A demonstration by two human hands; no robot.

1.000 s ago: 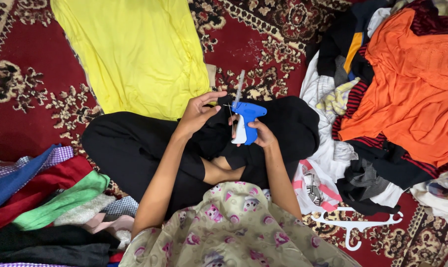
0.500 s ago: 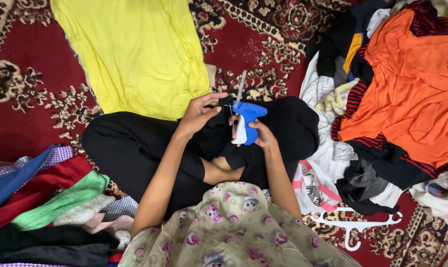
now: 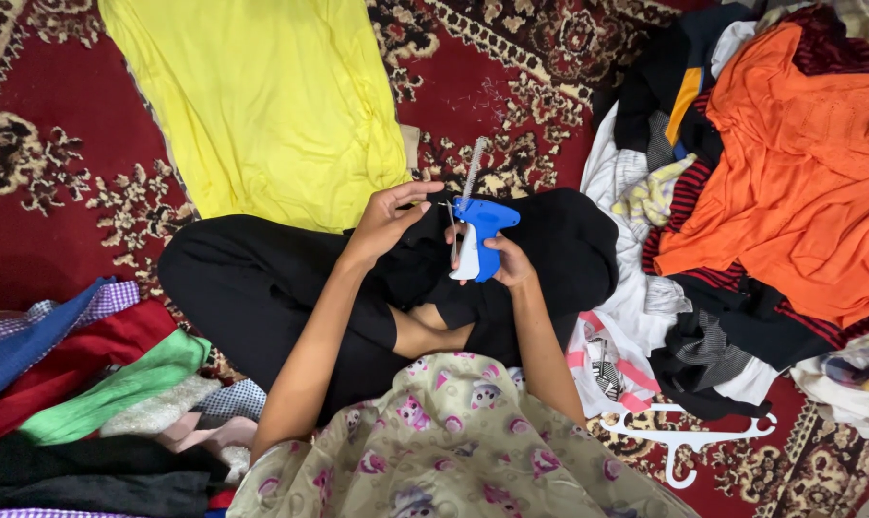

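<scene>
Red patterned carpet (image 3: 50,192) fills the floor, w/ a yellow garment (image 3: 261,105) spread flat at far left-centre and an orange garment (image 3: 799,163) topping a mixed heap on the right; a 2nd stack of folded clothes (image 3: 79,393) in blue, red, green and black sits near left. Near right, a white plastic hanger (image 3: 684,441) lies on the carpet just beside the heap. In the middle a black garment (image 3: 549,249) is draped over the person's crossed legs. Right hand (image 3: 506,264) is clenched round the handle of a blue and white tagging gun (image 3: 480,240), held upright over that black cloth, its strip of fasteners sticking up toward the far side. Left hand (image 3: 386,221) is pinching a fold of the black garment just left of the gun's needle end, thumb and fingers closed on the cloth; whether a tag is between them is too small to tell. Vs the views 1 s and 0.5 s back, almost nothing has shifted: both hands, gun and cloth sit in the same spot, approx. same angles. Judging by that, the work is paused at lining needle to fabric, no piercing visible yet.
</scene>
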